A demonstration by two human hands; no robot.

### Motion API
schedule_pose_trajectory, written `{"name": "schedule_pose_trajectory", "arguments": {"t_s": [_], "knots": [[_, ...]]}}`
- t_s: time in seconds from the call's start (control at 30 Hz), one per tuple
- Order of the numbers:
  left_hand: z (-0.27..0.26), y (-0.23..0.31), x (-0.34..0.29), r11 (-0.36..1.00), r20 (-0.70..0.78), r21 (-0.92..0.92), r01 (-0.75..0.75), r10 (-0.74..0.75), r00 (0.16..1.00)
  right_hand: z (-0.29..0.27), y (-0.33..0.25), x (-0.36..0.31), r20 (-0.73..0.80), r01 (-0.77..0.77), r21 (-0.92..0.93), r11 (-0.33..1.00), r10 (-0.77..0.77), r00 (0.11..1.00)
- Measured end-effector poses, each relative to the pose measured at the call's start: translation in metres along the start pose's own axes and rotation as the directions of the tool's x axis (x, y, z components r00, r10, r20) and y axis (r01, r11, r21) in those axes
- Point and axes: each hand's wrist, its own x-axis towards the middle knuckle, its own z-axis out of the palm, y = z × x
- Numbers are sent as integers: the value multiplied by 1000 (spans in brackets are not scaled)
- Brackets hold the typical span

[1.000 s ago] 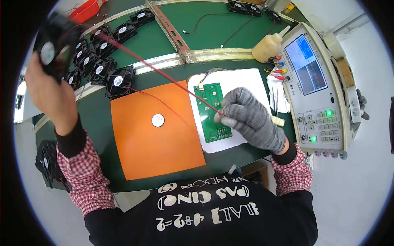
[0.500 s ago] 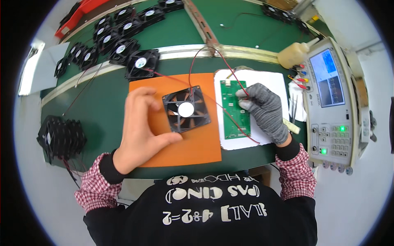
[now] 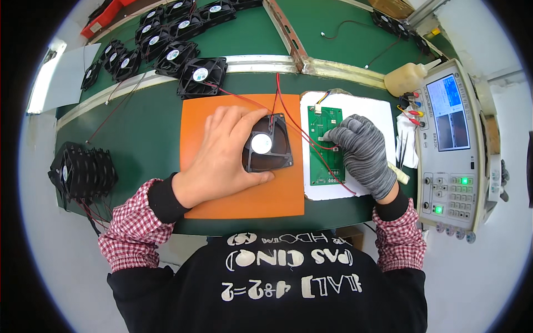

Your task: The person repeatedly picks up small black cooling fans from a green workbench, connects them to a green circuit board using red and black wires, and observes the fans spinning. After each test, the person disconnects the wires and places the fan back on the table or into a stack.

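One bare left hand sits mid-frame, left of centre, its fingers and thumb clamped on one black fan, which lies with its pale round label up on the one orange mat in the middle of the frame. One right hand in a grey glove is right of centre, its thumb and finger pinched together on the fan's red lead over one green circuit board; the lead's tip is hidden by the fingers. The board rests on one white pad.

One second fan stands at the mat's top edge, and its lead crosses the board. More fans crowd the upper left, at least ten, overlapping too much for an exact count; three small fans show at the upper right. The fan stack at lower left cannot be counted.

At right are one meter with one screen and two buttons lit green, one cream bottle, and one pair of tweezers.
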Motion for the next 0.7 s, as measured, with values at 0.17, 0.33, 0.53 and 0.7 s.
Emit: {"name": "schedule_pose_trajectory", "arguments": {"t_s": [0.17, 0.33, 0.53, 0.7], "knots": [[-3, 2, 2, 988, -109, 55, -144, 150, 983, 2, 3, -2, -64, -123, 228, 966, 141, 988], [-14, 8, -4, 986, -150, 62, -153, 161, 976, 6, 2, -3, -75, -176, 341, 923, 214, 974], [-23, 3, -13, 992, -50, -22, -123, 121, 991, 6, 6, -12, -59, -186, 348, 919, 220, 974], [-43, 9, -11, 957, 361, -61, -285, 287, 887, -25, 16, -14, -186, -163, 251, 954, 212, 959]]}}
